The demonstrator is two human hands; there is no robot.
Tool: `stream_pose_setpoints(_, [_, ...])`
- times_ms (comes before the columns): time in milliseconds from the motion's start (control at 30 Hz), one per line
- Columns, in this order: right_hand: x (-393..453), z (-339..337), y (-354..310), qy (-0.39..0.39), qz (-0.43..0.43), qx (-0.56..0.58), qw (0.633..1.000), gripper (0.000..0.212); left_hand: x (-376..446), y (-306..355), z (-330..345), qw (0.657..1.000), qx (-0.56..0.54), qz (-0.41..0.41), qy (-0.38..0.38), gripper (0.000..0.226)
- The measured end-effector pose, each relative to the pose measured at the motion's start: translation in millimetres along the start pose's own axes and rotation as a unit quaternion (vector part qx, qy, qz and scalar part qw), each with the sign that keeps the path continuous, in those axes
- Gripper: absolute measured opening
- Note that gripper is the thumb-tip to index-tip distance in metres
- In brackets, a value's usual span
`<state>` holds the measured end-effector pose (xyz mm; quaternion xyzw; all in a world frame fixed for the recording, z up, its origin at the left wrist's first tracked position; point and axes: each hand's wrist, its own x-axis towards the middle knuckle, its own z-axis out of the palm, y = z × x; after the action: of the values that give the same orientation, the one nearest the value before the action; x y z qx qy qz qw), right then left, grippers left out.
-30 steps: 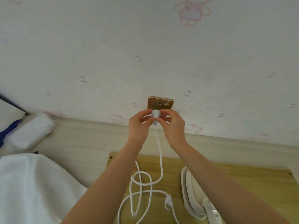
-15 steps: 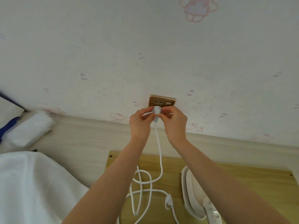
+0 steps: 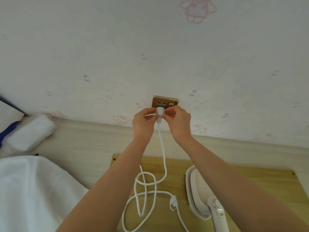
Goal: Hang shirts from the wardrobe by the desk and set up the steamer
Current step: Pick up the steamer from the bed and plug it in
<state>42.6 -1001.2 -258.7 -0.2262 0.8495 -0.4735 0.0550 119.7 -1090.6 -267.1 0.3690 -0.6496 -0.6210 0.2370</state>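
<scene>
I pinch the white plug [image 3: 160, 112] between my left hand [image 3: 145, 122] and right hand [image 3: 179, 121], pressed against the gold wall socket [image 3: 165, 102]. Its cord [image 3: 163, 148] drops to loose loops on the wooden desk [image 3: 242, 178], just left of the steamer [image 3: 199, 195].

The hands [image 3: 161, 120] hide the socket's [image 3: 164, 102] lower half and the plug's [image 3: 160, 111] prongs.

I see both hands at the gold wall socket [image 3: 165, 103]: my left hand [image 3: 144, 122] and right hand [image 3: 179, 121] pinch the white plug [image 3: 160, 111] against its lower half. The cord [image 3: 163, 148] loops down (tangled once) onto the wooden desk [image 3: 250, 178] beside the steamer [image 3: 199, 195].
</scene>
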Motion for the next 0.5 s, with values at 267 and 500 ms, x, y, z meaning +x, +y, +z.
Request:
stream_pose_setpoints(267, [-23,-16,1,-0.104,-0.020,-0.171,0.980,0.034,-15,-10,-11,0.998,0.047,0.021,-0.024,0.018])
stream_pose_setpoints(500, [-88,-59,18,-0.088,0.034,-0.184,0.978,0.032,-64,-23,-11,0.976,0.170,0.097,-0.098,0.018])
